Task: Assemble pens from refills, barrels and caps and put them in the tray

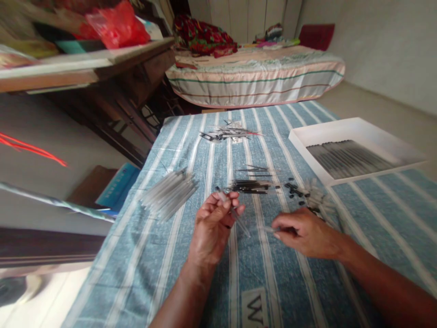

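Basically, biggest first: worktop (136, 255) w/ a blue-and-white striped cloth, then the white open box (358, 130) at far R, w/ dark slim sticks (344, 159) lined up inside. L hand (211, 223) is near mid-worktop, palm side partly up; R hand (309, 232) is beside it, back up, next to the pile of clear caps (316, 193).

Bundle of pale tubes (170, 193) lies off to the L; a mixed heap (227, 133) sits at the far side; black rods (251, 186) lie just past the L hand. Small black plugs (292, 189) are scattered by the caps.

Slim tube (241, 223): L fingers are closed on it, thumb on top, lower end sticking out toward the R hand at a slant. Small clear piece (268, 228), blurry: R fingertips pinch it, nearly shut, apart from the tube.

Step in hand, IMO: small-parts handling, one pc per hand. Next move prob. calls for a steady L hold, a light R pinch & careful end-to-end aim.
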`<state>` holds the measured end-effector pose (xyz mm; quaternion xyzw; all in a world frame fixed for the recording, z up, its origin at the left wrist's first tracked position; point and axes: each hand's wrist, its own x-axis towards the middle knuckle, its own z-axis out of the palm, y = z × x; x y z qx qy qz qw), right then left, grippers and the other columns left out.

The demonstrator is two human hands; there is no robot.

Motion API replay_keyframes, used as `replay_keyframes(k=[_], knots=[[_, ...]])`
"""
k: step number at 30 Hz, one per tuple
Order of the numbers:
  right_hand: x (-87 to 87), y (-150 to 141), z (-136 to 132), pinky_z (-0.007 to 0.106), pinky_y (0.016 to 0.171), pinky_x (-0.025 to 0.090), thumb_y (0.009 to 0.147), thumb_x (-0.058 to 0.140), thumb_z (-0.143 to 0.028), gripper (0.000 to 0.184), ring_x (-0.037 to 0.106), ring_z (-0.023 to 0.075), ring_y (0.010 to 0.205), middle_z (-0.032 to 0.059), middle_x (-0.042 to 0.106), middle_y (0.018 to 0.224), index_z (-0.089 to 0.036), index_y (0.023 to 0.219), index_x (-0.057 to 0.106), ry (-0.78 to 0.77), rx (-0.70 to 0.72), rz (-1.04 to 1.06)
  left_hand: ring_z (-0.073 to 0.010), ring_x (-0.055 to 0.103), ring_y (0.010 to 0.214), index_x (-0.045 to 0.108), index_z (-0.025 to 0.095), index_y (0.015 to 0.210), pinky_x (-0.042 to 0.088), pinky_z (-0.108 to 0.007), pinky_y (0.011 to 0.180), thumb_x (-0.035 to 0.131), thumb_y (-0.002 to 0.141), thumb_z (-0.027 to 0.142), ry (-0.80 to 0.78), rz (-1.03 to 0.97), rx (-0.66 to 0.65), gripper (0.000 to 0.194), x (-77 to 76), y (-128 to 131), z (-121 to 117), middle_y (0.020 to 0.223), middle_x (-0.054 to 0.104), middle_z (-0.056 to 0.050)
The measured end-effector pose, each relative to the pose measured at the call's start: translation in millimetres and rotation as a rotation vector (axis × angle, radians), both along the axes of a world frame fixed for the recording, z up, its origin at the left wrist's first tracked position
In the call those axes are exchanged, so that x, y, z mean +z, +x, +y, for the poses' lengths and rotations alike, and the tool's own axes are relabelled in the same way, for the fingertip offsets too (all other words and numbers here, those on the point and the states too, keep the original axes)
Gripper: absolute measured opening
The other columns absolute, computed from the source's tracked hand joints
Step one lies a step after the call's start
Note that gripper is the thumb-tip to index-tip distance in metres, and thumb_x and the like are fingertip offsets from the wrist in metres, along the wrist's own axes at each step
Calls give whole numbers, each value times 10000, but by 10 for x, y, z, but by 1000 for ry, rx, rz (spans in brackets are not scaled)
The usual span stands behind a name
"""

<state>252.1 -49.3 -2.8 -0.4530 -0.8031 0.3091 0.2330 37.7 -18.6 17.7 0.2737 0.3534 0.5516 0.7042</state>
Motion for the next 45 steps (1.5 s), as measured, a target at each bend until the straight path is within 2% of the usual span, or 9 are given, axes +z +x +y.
replay_keyframes(k=[6, 15, 20, 24, 29, 34, 37, 41, 45], knots=[[-24, -193, -87, 174, 469, 312, 778, 542, -189, 106, 406, 59, 441, -59, 472, 492, -171, 678, 571, -68, -47, 99, -96, 621, 760, 645, 130, 811, 545, -279, 797, 667, 727, 82, -70, -139, 40, 99, -36, -16, 15, 925, 665, -40], [-58, -254, -116, 181, 454, 305, 786, 531, -210, 100, 396, 62, 445, -62, 447, 503, -177, 699, 569, -89, -82, 178, -91, 631, 746, 638, 128, 751, 544, -276, 816, 661, 741, 107, -82, -144, 68, 33, -5, 9, 14, 906, 672, -34], [-57, -305, -136, 179, 432, 291, 798, 521, -227, 119, 377, 57, 420, -66, 432, 481, -180, 696, 561, -66, -137, 187, -107, 649, 764, 639, 124, 754, 542, -305, 851, 634, 759, 87, -113, -164, 65, 37, -40, 44, -2, 933, 681, -51], [-43, -306, -139, 177, 436, 329, 802, 516, -213, 128, 418, 63, 419, -55, 459, 481, -177, 686, 559, 74, -202, 149, -148, 668, 859, 634, 126, 790, 522, -342, 898, 612, 777, 87, -144, -228, 39, 47, -68, 46, -9, 957, 690, -77], [-13, -235, -127, 188, 472, 396, 826, 521, -195, 118, 510, 83, 437, -28, 557, 508, -185, 723, 578, 329, -269, 95, -186, 643, 1017, 630, 150, 818, 501, -352, 928, 601, 795, 98, -95, -265, -53, 64, -63, 46, -20, 1006, 698, -73], [24, -164, -136, 203, 536, 460, 840, 535, -174, 69, 610, 112, 514, 9, 664, 604, -192, 808, 594, 513, -275, 69, -205, 594, 1119, 633, 158, 863, 502, -334, 913, 588, 824, 135, -89, -270, -118, 64, -80, 50, -28, 1085, 686, -81], [48, -142, -134, 213, 577, 485, 842, 534, -157, 76, 634, 122, 553, 15, 689, 650, -199, 847, 598, 593, -272, 21, -212, 590, 1124, 631, 155, 885, 501, -337, 905, 589, 830, 165, -110, -283, -170, 69, -94, 59, -41, 1125, 674, -90], [103, -129, -114, 202, 573, 492, 851, 532, -165, 76, 631, 117, 543, -4, 679, 630, -201, 857, 599, 698, -279, 30, -229, 596, 1108, 632, 160, 924, 481, -397, 927, 609, 822, 205, -118, -324, -258, 113, -116, 66, -58, 1135, 668, -96], [139, -123, -106, 187, 565, 489, 857, 537, -169, 65, 625, 107, 538, -5, 670, 629, -191, 850, 598, 700, -273, 55, -226, 625, 1047, 641, 154, 945, 499, -388, 893, 619, 819, 226, -130, -311, -286, 146, -128, 55, -59, 1105, 680, -98]])
